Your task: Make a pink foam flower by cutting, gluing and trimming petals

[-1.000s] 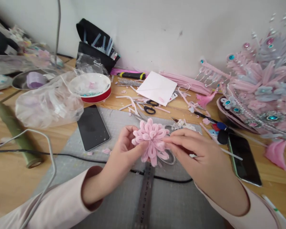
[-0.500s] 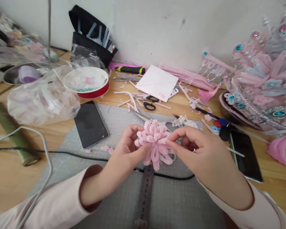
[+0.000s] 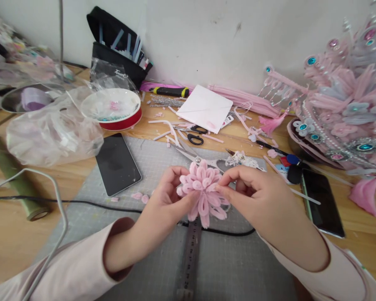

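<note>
Flower in two-handed grip. My left hand [image 3: 167, 200] grasps the pink flower [image 3: 203, 192] at its left side, thumb pressed across the front of the petals, fingers curled behind. My right hand [image 3: 260, 196] pinches a petal at the flower's right edge between thumb and forefinger; its other fingers are folded toward the palm. The flower, many-looped and fuzzy, is held between my hands above the grey mat [image 3: 144, 259], hiding the far end of the ruler [image 3: 189, 259]. A black cable [image 3: 103, 205] crosses the mat behind my left wrist. Just beyond the flower lie grey scissors [image 3: 210, 163], partly covered by it; farther back, black-handled scissors [image 3: 195, 140] rest near a white card [image 3: 205, 108]. Left of centre: a phone [image 3: 119, 164], and behind it a red-sided bowl [image 3: 122, 122]. At right: a second phone [image 3: 322, 202] and a jewelled headpiece [image 3: 347, 113].
</note>
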`<state>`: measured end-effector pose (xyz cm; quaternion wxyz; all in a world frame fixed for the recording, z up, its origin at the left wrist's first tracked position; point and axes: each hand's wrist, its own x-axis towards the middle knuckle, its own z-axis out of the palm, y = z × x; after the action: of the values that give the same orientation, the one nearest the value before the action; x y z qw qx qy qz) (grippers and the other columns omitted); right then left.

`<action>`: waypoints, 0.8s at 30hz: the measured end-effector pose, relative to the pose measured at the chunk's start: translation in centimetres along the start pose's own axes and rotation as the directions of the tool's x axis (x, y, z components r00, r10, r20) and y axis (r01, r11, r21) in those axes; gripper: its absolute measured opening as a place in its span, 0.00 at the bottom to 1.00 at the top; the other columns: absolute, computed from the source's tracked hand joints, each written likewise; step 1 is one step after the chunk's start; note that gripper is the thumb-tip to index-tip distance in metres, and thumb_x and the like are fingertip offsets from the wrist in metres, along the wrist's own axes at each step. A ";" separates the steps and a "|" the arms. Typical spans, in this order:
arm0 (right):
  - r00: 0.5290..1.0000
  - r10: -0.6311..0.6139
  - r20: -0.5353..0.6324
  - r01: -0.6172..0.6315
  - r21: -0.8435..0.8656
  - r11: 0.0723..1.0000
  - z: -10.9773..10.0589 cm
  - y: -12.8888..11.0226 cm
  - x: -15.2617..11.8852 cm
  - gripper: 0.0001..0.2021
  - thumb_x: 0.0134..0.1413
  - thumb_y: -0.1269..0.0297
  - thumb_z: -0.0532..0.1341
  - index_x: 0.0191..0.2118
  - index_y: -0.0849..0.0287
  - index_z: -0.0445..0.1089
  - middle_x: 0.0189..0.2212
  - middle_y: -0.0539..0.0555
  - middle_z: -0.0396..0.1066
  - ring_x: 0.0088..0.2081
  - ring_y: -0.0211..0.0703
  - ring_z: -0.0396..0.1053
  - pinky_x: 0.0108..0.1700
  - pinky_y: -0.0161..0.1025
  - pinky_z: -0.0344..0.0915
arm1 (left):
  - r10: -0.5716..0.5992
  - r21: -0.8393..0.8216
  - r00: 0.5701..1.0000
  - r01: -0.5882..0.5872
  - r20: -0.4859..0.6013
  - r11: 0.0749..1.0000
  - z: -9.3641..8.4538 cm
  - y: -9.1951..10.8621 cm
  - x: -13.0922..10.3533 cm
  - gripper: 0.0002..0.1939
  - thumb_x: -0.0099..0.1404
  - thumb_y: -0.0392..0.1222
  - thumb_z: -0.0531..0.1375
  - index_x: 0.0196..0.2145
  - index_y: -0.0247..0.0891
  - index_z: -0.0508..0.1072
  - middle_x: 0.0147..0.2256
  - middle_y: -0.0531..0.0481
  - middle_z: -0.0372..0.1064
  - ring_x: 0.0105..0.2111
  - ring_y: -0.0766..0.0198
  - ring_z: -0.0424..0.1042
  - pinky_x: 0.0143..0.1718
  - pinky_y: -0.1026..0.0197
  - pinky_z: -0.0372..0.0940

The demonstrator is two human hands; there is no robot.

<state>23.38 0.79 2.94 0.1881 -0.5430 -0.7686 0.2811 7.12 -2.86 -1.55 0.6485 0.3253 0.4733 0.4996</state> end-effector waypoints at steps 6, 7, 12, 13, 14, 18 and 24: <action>0.999 -0.028 -0.037 0.028 -0.003 1.000 0.4 0.1 -0.2 0.05 0.47 0.71 0.60 0.26 0.54 0.69 0.13 0.40 0.53 0.16 0.30 0.52 0.22 0.30 0.51 | -0.003 -0.015 1.000 0.003 0.010 1.000 0.0 -0.3 -0.1 0.14 0.54 0.37 0.62 0.37 0.40 0.61 0.30 0.56 0.66 0.26 0.72 0.66 0.26 0.70 0.62; 0.999 -0.030 -0.042 0.030 -0.007 1.000 0.5 0.1 -0.3 0.05 0.47 0.71 0.60 0.26 0.54 0.69 0.13 0.40 0.53 0.16 0.30 0.52 0.22 0.30 0.52 | -0.001 -0.018 1.000 0.001 0.012 1.000 0.0 -0.3 -0.1 0.14 0.54 0.37 0.62 0.37 0.40 0.61 0.30 0.56 0.66 0.26 0.72 0.66 0.26 0.70 0.62; 0.998 -0.024 -0.058 0.022 -0.051 0.998 0.6 -0.2 -0.4 0.05 0.45 0.72 0.60 0.26 0.54 0.69 0.12 0.40 0.55 0.16 0.30 0.52 0.23 0.31 0.52 | -0.011 -0.026 1.000 0.011 0.004 1.000 0.1 -0.2 -0.2 0.15 0.54 0.38 0.62 0.37 0.40 0.61 0.31 0.56 0.66 0.25 0.72 0.66 0.25 0.70 0.62; 0.998 -0.027 -0.061 0.023 -0.059 0.998 0.6 -0.3 -0.4 0.05 0.45 0.73 0.60 0.26 0.54 0.69 0.12 0.40 0.55 0.16 0.30 0.52 0.23 0.31 0.52 | -0.013 -0.026 1.000 0.013 0.001 1.000 0.1 -0.2 -0.2 0.15 0.53 0.38 0.62 0.37 0.39 0.61 0.31 0.56 0.66 0.25 0.72 0.66 0.25 0.70 0.62; 0.997 -0.031 -0.065 0.027 -0.066 0.997 0.7 -0.3 -0.5 0.06 0.45 0.73 0.60 0.26 0.54 0.69 0.13 0.40 0.56 0.16 0.30 0.52 0.24 0.31 0.52 | -0.015 -0.026 1.000 0.015 0.000 1.000 0.2 -0.2 -0.2 0.15 0.53 0.38 0.62 0.37 0.39 0.61 0.31 0.56 0.66 0.25 0.73 0.66 0.25 0.70 0.62; 0.995 -0.053 -0.082 0.045 -0.098 0.994 0.7 -0.4 -0.6 0.06 0.45 0.73 0.60 0.26 0.55 0.70 0.14 0.42 0.59 0.17 0.31 0.54 0.24 0.31 0.52 | -0.027 -0.025 1.000 0.027 -0.011 0.999 0.3 -0.1 -0.3 0.16 0.52 0.39 0.63 0.37 0.40 0.61 0.30 0.56 0.65 0.24 0.73 0.65 0.24 0.70 0.61; 0.995 -0.066 -0.069 0.056 -0.144 0.988 0.8 -0.7 -0.7 0.06 0.47 0.72 0.58 0.27 0.55 0.70 0.14 0.43 0.61 0.17 0.32 0.56 0.23 0.32 0.52 | -0.051 -0.033 0.998 0.049 -0.043 0.998 0.5 0.2 -0.4 0.16 0.51 0.39 0.63 0.36 0.39 0.62 0.28 0.56 0.65 0.23 0.72 0.64 0.23 0.69 0.59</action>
<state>22.67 -0.19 2.79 0.1857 -0.5412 -0.7954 0.1999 7.46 -3.19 -1.10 0.6554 0.2919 0.4872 0.4979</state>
